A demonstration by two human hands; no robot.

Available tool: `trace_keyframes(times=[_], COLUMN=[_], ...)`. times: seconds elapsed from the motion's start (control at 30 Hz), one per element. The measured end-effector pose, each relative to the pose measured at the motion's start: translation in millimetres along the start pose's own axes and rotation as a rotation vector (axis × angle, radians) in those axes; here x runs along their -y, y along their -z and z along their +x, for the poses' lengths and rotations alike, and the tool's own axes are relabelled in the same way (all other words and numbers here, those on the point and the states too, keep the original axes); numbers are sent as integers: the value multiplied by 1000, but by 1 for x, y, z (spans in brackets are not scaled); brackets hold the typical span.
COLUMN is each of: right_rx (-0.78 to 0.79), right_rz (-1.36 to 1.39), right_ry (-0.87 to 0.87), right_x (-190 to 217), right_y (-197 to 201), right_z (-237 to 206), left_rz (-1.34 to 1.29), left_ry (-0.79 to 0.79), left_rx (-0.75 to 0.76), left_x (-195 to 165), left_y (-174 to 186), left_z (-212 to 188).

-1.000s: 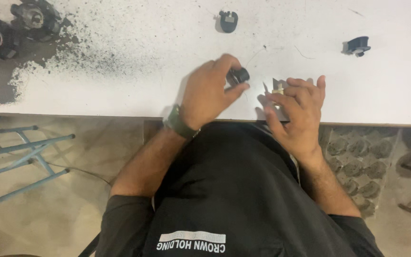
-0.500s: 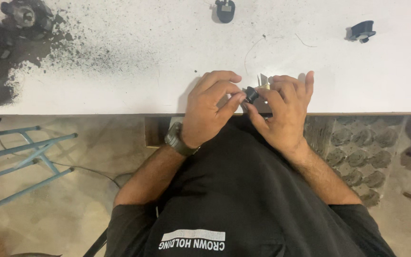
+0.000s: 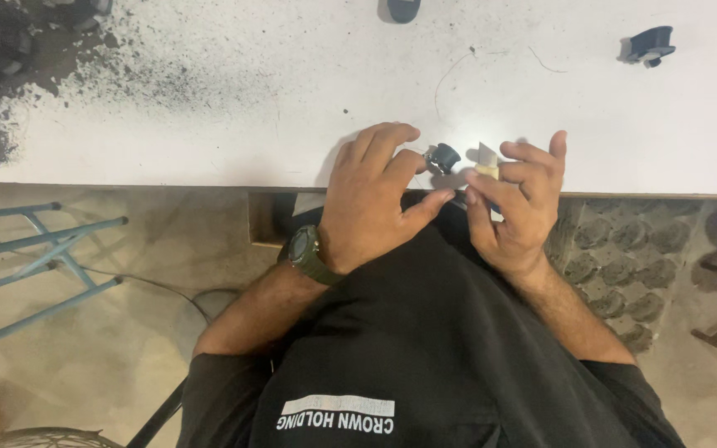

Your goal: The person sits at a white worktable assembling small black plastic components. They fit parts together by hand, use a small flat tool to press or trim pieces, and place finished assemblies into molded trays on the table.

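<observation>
My left hand (image 3: 367,203), with a dark green watch on its wrist, pinches a small black round part (image 3: 443,156) at the front edge of the white table (image 3: 209,141). My right hand (image 3: 512,211) is right beside it. Between thumb and forefinger it holds a small cream-handled tool with a pale pointed tip (image 3: 485,160), and its other fingers are spread. The tip sits close to the black part. A dark piece lies between my two thumbs, mostly hidden.
Two more black parts lie far back on the table, one at the top middle (image 3: 402,8) and one at the top right (image 3: 649,45). Black powder (image 3: 10,99) covers the table's left end. A blue metal frame (image 3: 35,249) stands on the floor left; grey moulded trays (image 3: 616,265) lie right.
My left hand has carried the black part from further out on the table back to the front edge, up against my right hand. Both hands now work close together there.
</observation>
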State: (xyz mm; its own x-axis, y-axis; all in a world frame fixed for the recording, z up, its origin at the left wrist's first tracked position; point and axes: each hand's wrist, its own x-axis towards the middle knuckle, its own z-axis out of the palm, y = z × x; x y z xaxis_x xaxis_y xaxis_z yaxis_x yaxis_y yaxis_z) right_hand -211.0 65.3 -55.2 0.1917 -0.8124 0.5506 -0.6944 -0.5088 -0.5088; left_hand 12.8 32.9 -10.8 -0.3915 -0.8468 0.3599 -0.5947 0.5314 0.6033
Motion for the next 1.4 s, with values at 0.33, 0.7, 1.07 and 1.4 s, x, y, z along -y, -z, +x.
trace_keyframes(times=[0.33,0.7,1.07,1.4], right_rx=[41,26,32,57], right_rz=[94,74,124,136], right_ry=[29,35,29,24], right_x=[3,7,8,5], right_y=[-12,-14,-16,-16], right_z=[1,7,12,8], left_rz=[38,66,194,131], left_ry=[31,-19,-263,-136], left_rx=[-40,-137,-127,-149], left_x=[5,9,22,21], left_y=[-17,-24,-27,-31], left_z=[-9,-11,-9,-10])
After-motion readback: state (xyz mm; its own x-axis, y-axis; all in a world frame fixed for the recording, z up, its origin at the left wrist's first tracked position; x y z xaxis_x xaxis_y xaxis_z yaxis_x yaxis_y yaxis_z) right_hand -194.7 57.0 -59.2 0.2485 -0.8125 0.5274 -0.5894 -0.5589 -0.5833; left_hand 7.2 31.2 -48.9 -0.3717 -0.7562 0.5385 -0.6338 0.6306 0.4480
